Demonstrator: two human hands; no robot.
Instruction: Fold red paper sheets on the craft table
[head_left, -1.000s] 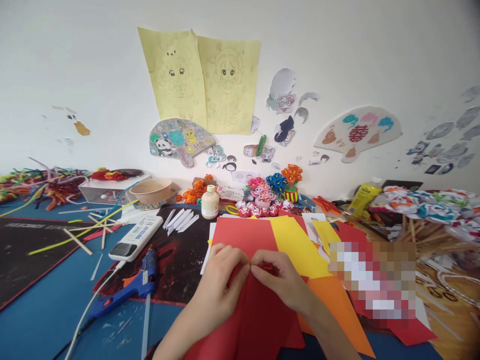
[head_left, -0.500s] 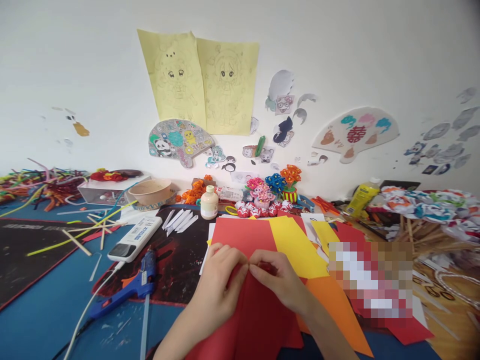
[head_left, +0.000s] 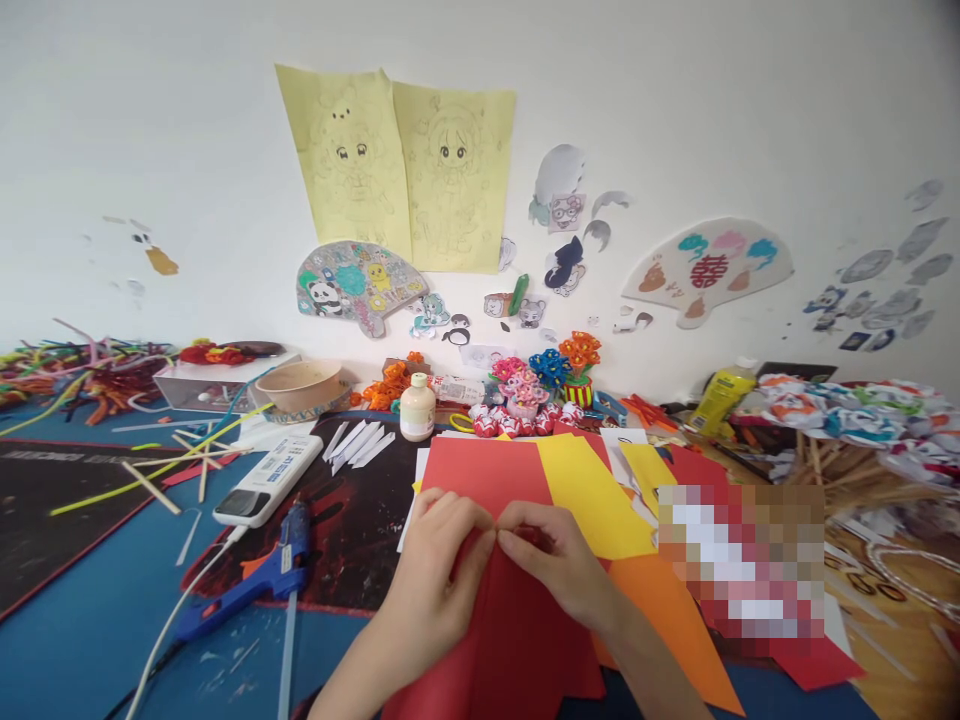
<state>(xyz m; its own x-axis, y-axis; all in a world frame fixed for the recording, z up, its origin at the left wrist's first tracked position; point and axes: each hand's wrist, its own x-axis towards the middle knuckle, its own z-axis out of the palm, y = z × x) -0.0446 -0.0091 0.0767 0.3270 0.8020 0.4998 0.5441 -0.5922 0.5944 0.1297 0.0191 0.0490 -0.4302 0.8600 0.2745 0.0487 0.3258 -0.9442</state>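
My left hand (head_left: 442, 560) and my right hand (head_left: 559, 560) meet fingertip to fingertip, both pinching the far edge of a sheet of red paper (head_left: 517, 630). The sheet hangs toward me and bends, with a lengthwise line down its middle; its lower end runs out of view. Beneath my hands lies a pile of coloured paper: another red sheet (head_left: 487, 465) at the back, a yellow sheet (head_left: 596, 495) to the right, and an orange sheet (head_left: 667, 630) nearer me. My palms hide part of the pinched edge.
Left of my hands lie a blue glue gun (head_left: 255, 580) and a white power strip (head_left: 270, 480) with its cable. A cream bottle (head_left: 417, 408) stands behind, beside white paper strips (head_left: 360, 443). Pipe-cleaner flowers (head_left: 551, 368) line the wall. At right are a yellow bottle (head_left: 724, 395) and a blurred patch.
The view has shifted very slightly. My hands hold the red paper in the same pinch at nearly the same spot.
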